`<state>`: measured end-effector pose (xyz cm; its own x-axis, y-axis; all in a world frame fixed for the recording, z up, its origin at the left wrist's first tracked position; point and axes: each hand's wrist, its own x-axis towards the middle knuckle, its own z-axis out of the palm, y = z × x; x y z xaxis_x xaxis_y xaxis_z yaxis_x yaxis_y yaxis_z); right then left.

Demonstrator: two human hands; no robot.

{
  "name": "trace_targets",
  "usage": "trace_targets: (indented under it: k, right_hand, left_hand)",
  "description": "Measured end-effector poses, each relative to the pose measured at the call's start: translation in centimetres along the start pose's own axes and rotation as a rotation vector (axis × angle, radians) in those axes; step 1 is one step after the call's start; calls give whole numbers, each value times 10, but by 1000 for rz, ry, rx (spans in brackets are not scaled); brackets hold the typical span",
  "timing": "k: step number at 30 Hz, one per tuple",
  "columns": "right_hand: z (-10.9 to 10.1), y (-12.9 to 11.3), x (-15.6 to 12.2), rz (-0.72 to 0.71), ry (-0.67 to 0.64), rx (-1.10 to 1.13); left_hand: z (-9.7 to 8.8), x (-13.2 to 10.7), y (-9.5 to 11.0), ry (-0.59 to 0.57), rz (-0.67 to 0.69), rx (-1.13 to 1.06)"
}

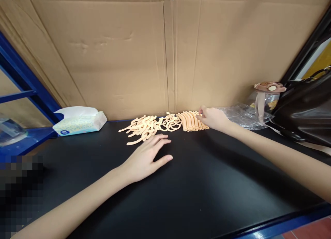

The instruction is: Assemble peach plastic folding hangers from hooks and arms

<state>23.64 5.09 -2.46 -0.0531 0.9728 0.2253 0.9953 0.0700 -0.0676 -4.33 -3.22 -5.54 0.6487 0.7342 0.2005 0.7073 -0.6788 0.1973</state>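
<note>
Several pale orange plastic pieces lie at the far edge of the black table [196, 183]. A loose pile of curved strips [141, 128] is on the left, ring-shaped pieces [170, 122] lie in the middle, and a neat row of straight strips [190, 121] is on the right. My left hand [147, 158] rests flat on the table just in front of the loose pile, fingers stretched out, holding nothing. My right hand [213, 117] reaches to the right end of the neat row, its fingers curled and pinching on the strips there.
A cardboard sheet [165, 49] stands as a wall behind the table. A tissue pack [79, 121] lies at the back left by a blue metal frame [23, 83]. Crumpled clear plastic [238, 114], a lidded cup [267, 97] and a dark bag [307, 111] sit at the back right.
</note>
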Motion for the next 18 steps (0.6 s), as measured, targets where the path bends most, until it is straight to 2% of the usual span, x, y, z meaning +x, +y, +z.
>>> trace_targets:
  k: [4, 9, 18]
  right_hand:
    - [8, -7, 18, 40, -61, -49]
    - [9, -16, 24, 88, -94, -57]
    - [6, -20, 24, 104, -113, -83]
  left_hand:
    - [4, -1, 1, -91, -28, -40]
    - [2, 0, 0, -89, -31, -27]
    - [1, -2, 2, -93, -24, -18]
